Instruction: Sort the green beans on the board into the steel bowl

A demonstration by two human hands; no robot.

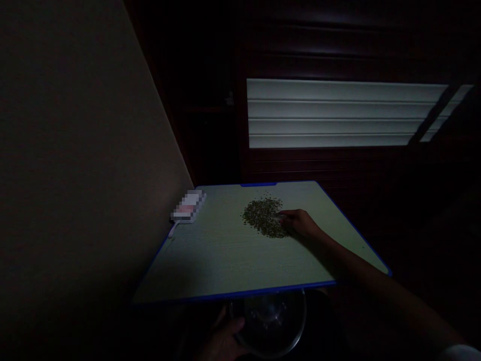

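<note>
A loose pile of small dark seeds or dried bits (261, 215) lies spread on the pale tabletop (210, 260). My right hand (298, 221) rests at the pile's right edge, fingers drawn together and pointing left. A pale sliver shows at its fingertips, too dim to name. Below the table's near edge, my left hand (227, 337) grips the left rim of a round shiny bowl (276, 346). The bowl sits partly under the tabletop edge, and its inside is too dark to make out.
A phone-like device (188, 206) with a blurred screen lies at the table's left edge, a white cable (173, 229) attached. A wall (93, 150) borders the left side. Dark wooden furniture with pale slatted panels (338, 115) stands behind. The room is dim.
</note>
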